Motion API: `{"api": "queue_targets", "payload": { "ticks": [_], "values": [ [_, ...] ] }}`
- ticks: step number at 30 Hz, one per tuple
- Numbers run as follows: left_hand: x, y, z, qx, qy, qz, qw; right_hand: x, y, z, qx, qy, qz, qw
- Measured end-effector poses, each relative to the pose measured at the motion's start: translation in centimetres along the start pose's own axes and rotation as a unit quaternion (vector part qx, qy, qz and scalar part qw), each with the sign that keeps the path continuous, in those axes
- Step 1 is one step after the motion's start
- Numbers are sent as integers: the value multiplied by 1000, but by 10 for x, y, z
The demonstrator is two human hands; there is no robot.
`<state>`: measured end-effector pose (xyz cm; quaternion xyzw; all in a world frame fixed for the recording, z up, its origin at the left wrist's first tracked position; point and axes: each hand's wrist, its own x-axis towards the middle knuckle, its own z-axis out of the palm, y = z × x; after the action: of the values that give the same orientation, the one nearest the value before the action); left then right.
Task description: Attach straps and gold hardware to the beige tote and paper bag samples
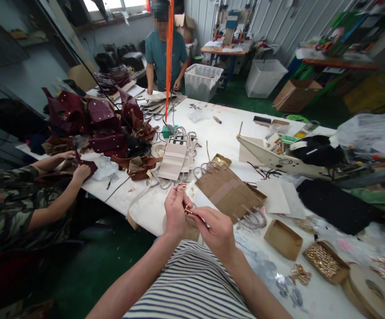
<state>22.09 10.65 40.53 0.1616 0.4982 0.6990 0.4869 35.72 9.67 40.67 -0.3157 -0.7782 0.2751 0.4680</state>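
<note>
Both hands are close together over the table's near edge. My left hand (176,212) is closed, its thumb and fingers pinching a small gold-coloured metal piece (187,209). On the other side of that piece, my right hand (216,228) has its thumb and index finger pressed together on its end. Just beyond the fingers, more small gold-coloured bits (183,184) lie on the table. Right of them is a stack of brown panels (230,188) with looped handles. Further forward lie beige panels (172,158), also with loops.
At the left, a person in camouflage (11,204) handles maroon leather beside a pile of maroon bags (102,116). Another person (166,48) stands at the far table end. Rightward are an empty cardboard tray (283,239), a tray of gold-coloured parts (324,261) and a tape roll (372,288).
</note>
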Motion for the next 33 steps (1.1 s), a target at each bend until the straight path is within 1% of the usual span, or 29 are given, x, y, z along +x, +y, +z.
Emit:
{"api": "queue_targets", "payload": {
  "ticks": [1,3,6,8,10,12,14,20,22,24,27,29,33],
  "values": [
    [0,0,0,1,-2,2,1000,0,-1,0,8,0,5,1000],
    [-2,1,0,4,-2,4,1000,-1,-4,0,35,5,36,999],
    [-4,2,1,14,0,11,1000,-2,-13,2,76,4,115,990],
    [-6,2,1,22,-1,21,1000,-3,-19,3,103,4,181,978],
    [-7,2,1,26,-4,34,999,-3,-23,5,139,12,249,958],
    [-7,2,0,24,-9,43,999,-3,-26,6,174,18,301,937],
    [-6,0,-2,22,-12,46,999,-2,-26,8,191,21,324,926],
    [-6,-1,-5,40,-12,63,997,-2,-28,13,184,35,331,925],
    [-6,1,-3,39,-13,67,997,-2,-28,14,180,38,316,931],
    [-7,4,-1,27,-17,64,997,-2,-27,15,164,37,272,947],
    [-7,7,2,8,-20,52,998,-4,-22,14,128,37,173,976],
    [-6,6,2,-7,-24,42,999,-5,-16,13,101,30,104,989],
    [-4,2,-2,-15,-38,25,999,-6,-5,4,20,-22,-16,999]
  ]
}}
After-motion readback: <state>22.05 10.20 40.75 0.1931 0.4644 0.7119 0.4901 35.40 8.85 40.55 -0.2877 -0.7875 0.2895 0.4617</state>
